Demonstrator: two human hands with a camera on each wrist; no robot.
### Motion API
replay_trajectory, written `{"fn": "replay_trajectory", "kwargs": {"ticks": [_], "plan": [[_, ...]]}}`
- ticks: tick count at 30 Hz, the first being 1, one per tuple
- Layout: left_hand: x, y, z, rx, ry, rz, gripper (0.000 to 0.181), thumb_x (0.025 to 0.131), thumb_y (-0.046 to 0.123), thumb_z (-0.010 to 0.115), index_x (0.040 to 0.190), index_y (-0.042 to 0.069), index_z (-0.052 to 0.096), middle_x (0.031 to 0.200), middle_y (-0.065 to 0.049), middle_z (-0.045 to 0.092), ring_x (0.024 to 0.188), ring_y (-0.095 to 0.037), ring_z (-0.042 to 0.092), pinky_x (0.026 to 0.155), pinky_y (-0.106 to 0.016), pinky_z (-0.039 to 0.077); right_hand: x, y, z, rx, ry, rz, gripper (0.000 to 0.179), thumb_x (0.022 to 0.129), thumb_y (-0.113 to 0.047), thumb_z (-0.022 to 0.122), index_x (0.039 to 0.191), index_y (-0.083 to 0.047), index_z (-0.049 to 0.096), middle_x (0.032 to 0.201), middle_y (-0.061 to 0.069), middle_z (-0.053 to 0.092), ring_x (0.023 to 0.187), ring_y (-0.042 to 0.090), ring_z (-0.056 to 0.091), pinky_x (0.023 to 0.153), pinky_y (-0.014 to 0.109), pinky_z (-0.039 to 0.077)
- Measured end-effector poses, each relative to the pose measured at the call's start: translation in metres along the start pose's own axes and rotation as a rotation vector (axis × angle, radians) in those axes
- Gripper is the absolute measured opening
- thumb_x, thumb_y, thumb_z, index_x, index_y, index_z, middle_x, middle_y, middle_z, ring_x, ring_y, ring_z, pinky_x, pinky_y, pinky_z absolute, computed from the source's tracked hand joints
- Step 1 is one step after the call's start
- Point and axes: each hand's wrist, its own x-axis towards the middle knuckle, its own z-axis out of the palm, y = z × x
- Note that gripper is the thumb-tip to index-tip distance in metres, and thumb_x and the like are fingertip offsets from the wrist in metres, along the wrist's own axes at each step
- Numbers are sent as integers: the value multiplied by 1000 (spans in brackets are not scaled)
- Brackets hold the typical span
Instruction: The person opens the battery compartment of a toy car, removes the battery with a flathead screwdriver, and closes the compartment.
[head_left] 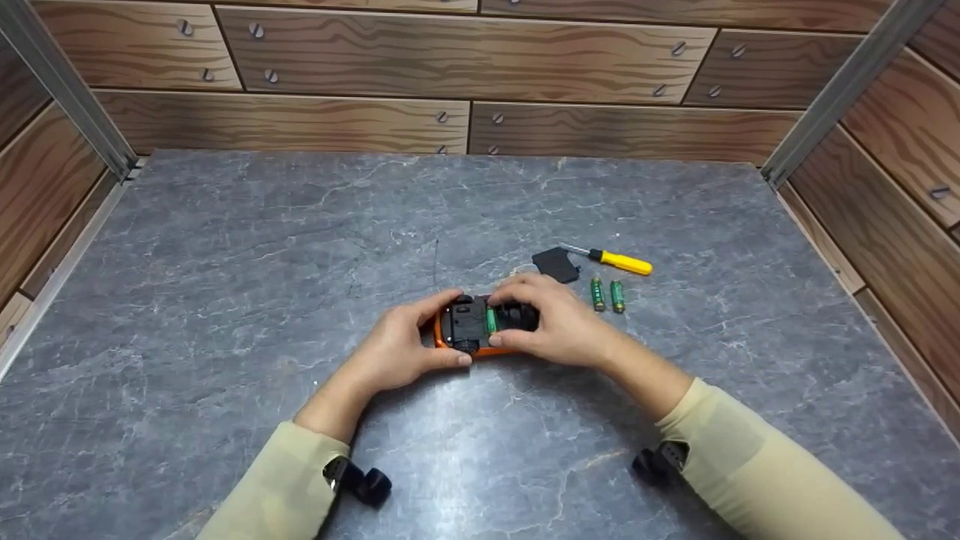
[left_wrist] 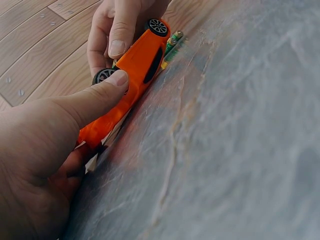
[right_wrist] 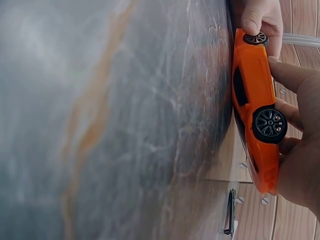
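An orange toy car (head_left: 442, 339) lies upside down on the table, its black underside facing up. My left hand (head_left: 397, 346) grips one end of it, thumb on the near side by a wheel (left_wrist: 104, 75) and fingers at the far side. Over the open battery compartment, my right hand (head_left: 551, 319) pinches a green battery (head_left: 491, 321) between thumb and fingers at its two ends. The compartment's inside is partly hidden by that hand. In the right wrist view the car's orange side (right_wrist: 259, 75) shows, and the right fingers are beyond it.
Two green batteries (head_left: 607, 295) lie side by side right of the car. Behind them are a black cover (head_left: 556, 265) and a yellow-handled screwdriver (head_left: 625, 262). A thin dark wire (head_left: 436, 262) extends behind the car. Wood-patterned panels (head_left: 465, 56) border the grey table (head_left: 225, 247).
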Motion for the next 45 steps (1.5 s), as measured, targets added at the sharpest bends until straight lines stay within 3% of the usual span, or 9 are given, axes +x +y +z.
{"fn": "replay_trajectory", "kwargs": {"ticks": [6, 15, 22, 30, 37, 45], "plan": [[0, 0, 0, 1, -1, 23, 95, 80, 36, 95, 161, 17, 49, 154, -7, 59, 140, -24, 53, 122, -47, 36, 0, 0, 0, -6, -7, 21, 47, 93, -43, 82, 132, -18, 73, 142, 3, 61, 133, 29, 54, 113, 56, 42], [-1, 2, 0, -10, 0, 5, 94, 79, 34, 96, 160, 17, 50, 152, -5, 60, 139, -22, 53, 121, -45, 37, 1, -1, 2, -19, 5, -11, 45, 94, -39, 81, 131, -15, 74, 141, 7, 63, 133, 32, 55, 114, 57, 42], [-1, 2, 0, -3, 2, 2, 94, 79, 35, 95, 160, 18, 50, 152, -6, 60, 139, -23, 54, 121, -47, 38, 0, -1, 2, -15, -9, 2, 42, 98, -39, 77, 132, -15, 73, 144, 8, 62, 136, 34, 53, 117, 60, 38], [-1, 2, 0, 5, 5, 6, 94, 79, 36, 95, 160, 18, 50, 152, -6, 60, 138, -24, 55, 120, -47, 38, 1, 0, 2, -12, -10, 7, 45, 95, -40, 81, 131, -15, 74, 144, 7, 62, 135, 32, 54, 116, 57, 40], [-1, 2, -1, -2, 2, 9, 95, 79, 36, 95, 160, 18, 50, 153, -7, 60, 139, -25, 54, 121, -48, 37, 1, -2, 2, -20, -29, 20, 43, 100, -40, 75, 134, -15, 72, 148, 8, 60, 140, 34, 51, 120, 60, 34], [-1, 0, 0, 36, 7, 20, 93, 80, 39, 94, 160, 18, 50, 152, -6, 60, 139, -23, 54, 120, -46, 39, 1, 2, 2, 7, -23, -30, 41, 100, -40, 75, 131, -14, 73, 148, 11, 60, 139, 35, 52, 119, 62, 34]]}}
